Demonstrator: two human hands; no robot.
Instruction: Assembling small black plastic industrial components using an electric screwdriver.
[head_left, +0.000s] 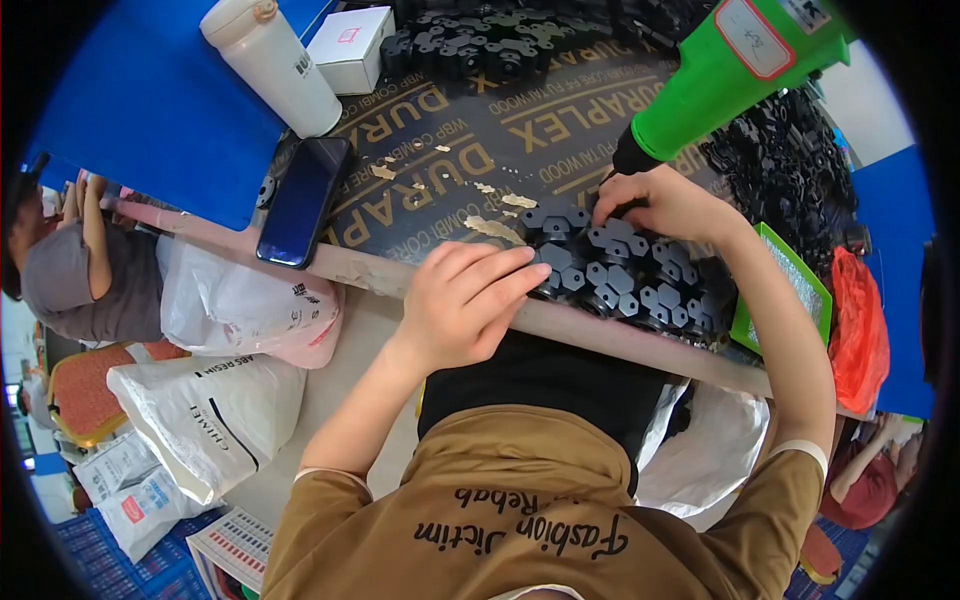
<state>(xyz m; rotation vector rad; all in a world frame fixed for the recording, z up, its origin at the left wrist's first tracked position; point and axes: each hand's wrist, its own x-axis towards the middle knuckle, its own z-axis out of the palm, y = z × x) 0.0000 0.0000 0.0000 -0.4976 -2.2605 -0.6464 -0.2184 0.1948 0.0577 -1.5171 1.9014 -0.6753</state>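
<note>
A cluster of black plastic parts (615, 270) with hexagonal faces and small holes sits at the table's near edge, packed side by side. My left hand (465, 305) lies at the cluster's left side, fingers stretched out, fingertips touching the nearest part. Over the far side of the cluster is my right hand (660, 203), its fingers curled and pinched together; whatever they hold is hidden. A green electric screwdriver (725, 75) with a black nose hangs tip-down just above that hand, its tip close to my fingers.
Left on the table are a dark phone (304, 200), a white bottle (275, 70) and a white box (350, 48). More black parts (480, 42) lie at the back and a heap (785, 165) at the right. A green tray of screws (790, 285) and red bag (858, 330) flank my right arm.
</note>
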